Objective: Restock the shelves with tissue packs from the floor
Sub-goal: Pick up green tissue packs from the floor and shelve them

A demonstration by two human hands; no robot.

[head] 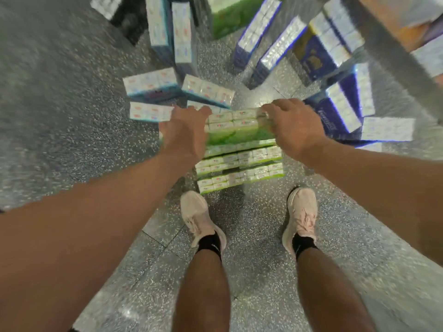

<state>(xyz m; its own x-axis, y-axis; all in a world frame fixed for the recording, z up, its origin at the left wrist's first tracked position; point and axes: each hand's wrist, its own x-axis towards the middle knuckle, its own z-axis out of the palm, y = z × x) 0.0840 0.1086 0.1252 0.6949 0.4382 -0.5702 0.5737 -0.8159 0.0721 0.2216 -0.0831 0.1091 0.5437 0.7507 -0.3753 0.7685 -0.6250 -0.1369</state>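
Green tissue pack (pixel 236 127) atop a green stack (pixel 239 168) on the floor (pixel 60 111), gripped at both short ends: left hand (pixel 185 133), right hand (pixel 288 129), fingers curled over. Likely light, squashy, slick film wrap; end grip sensible. Fingertips hidden; motion blur everywhere; shelf (pixel 395 51) cut off.

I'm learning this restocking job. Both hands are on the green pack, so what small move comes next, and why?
Probably lift it straight up. The left hand and right hand grip opposite ends of the top green pack, which seems to sit on a stack on the floor.
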